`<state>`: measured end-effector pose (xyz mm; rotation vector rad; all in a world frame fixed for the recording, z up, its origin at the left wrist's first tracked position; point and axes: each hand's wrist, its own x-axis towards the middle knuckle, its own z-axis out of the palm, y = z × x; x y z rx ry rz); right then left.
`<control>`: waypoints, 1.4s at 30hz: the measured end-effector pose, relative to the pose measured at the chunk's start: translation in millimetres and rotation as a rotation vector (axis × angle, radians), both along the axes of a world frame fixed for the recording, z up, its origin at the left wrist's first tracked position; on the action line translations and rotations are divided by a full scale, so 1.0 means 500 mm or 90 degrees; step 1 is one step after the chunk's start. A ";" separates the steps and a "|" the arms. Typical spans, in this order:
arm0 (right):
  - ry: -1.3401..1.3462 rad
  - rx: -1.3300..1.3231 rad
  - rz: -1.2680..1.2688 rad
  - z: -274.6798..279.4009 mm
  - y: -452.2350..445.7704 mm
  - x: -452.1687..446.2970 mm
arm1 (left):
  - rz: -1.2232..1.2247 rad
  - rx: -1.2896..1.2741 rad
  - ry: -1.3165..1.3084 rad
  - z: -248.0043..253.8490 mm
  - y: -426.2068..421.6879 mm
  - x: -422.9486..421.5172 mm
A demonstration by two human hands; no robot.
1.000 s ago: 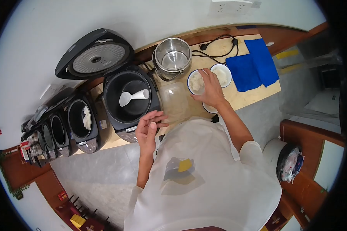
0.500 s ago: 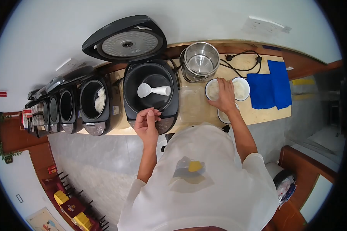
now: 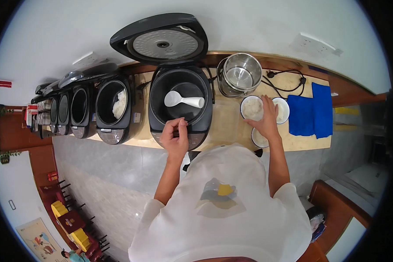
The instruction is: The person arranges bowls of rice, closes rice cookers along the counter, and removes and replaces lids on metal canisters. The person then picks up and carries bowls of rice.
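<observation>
My right hand (image 3: 266, 118) is open, its thumb and fingers spread at the right side of a white bowl of rice (image 3: 251, 107). The fingers lie between it and another white bowl (image 3: 283, 111) with rice. A third white bowl (image 3: 260, 139) stands nearer to me, partly hidden by that hand. My left hand (image 3: 175, 139) is closed in a pinch above the front rim of a black rice cooker (image 3: 156, 118); anything between its fingertips is too small to make out. Inside the open cooker lies a white rice paddle (image 3: 184, 100).
A steel pot (image 3: 239, 75) stands behind the bowls, beside a black power cord (image 3: 288, 89). Blue cloths (image 3: 302, 115) lie at the right. Left of me is a row of open cookers, one holding rice (image 3: 119, 105). A transparent tray (image 3: 228, 124) sits before the pot.
The whole view has shifted as my head moved. My right fingers have slid right and opened away from the bowl of rice. My left hand stays pinched at the cooker's front.
</observation>
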<state>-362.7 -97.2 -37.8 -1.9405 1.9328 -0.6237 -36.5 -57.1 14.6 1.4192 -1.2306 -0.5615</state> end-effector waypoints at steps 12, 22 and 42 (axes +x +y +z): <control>-0.359 -0.273 0.209 0.130 -0.067 0.246 | 0.009 -0.091 -0.186 0.012 -0.016 -0.028; 0.074 -0.083 0.378 0.103 -0.125 0.367 | 0.043 -0.096 -0.199 0.010 -0.007 -0.029; -0.396 -0.289 -0.177 0.232 -0.064 0.031 | 0.012 -0.074 -0.253 0.007 -0.009 -0.026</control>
